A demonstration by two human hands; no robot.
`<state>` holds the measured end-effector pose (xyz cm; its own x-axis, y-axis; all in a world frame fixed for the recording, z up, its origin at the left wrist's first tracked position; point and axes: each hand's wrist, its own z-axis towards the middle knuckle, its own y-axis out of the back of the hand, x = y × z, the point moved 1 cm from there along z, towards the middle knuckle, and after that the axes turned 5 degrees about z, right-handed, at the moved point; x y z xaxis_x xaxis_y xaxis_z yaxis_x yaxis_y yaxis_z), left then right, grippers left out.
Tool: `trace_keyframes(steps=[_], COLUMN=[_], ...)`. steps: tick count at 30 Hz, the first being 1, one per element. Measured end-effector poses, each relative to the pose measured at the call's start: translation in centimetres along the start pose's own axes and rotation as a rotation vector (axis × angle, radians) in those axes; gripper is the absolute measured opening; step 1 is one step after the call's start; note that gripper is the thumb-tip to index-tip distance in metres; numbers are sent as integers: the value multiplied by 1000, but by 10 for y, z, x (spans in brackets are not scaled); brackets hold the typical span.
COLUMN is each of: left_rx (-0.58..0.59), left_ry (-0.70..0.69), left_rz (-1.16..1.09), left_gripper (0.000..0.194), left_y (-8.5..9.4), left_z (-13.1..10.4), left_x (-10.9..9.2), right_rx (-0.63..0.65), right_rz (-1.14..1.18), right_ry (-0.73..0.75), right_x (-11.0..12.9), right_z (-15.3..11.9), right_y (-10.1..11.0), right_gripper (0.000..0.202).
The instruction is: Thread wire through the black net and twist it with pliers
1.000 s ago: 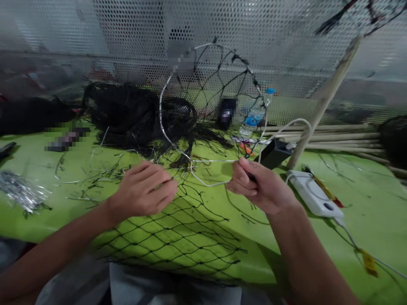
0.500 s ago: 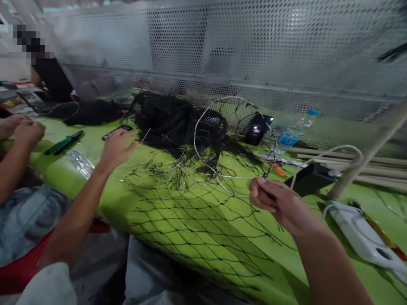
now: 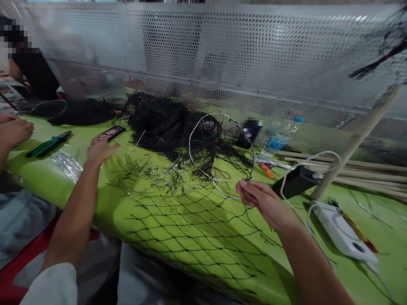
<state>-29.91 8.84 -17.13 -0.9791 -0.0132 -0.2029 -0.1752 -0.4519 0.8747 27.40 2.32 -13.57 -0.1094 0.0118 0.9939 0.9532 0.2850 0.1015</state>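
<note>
My right hand is closed in a pinch on the wire hoop, near its lower right side. The hoop is a bent, silvery wire ring with dark cord wound on parts of it. Black netting with wide diamond mesh spreads below it over the table edge. My left hand reaches out with thumb and fingers apart, beside a dark phone with a patterned face. Its fingertips lie at the phone's near left edge; whether they touch it I cannot tell. Loose wire and cord ends lie between my hands.
Green-handled pliers and a clear plastic packet lie left, near another person's hands. Behind are a black net heap and perforated metal panel. Right are a bottle, black box, poles and white power strip.
My left hand has moved left across the phone to its near left edge. My right hand keeps its pinch on the wire hoop. The whole view has shifted somewhat.
</note>
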Motion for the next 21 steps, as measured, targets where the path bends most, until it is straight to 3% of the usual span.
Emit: trace_keyframes(steps=[4, 8, 15, 18, 21], left_rx=[-40, 29, 20, -33, -62], left_ry=[155, -30, -212, -214, -221], left_rz=[102, 112, 60, 2, -34], left_gripper=[55, 49, 35, 36, 36], left_y=[-23, -27, -2, -1, -12], left_z=[-6, -13, 4, 13, 10], left_x=[-33, -77, -145, -169, -181], right_rx=[-30, -6, 30, -40, -195], right_rz=[-66, -151, -435, -661, -944], right_ry=[23, 48, 85, 92, 90], right_x=[0, 0, 0, -4, -10], right_z=[-1, -3, -3, 0, 4], right_y=[-1, -6, -10, -10, -13], right_gripper=[45, 46, 55, 54, 48])
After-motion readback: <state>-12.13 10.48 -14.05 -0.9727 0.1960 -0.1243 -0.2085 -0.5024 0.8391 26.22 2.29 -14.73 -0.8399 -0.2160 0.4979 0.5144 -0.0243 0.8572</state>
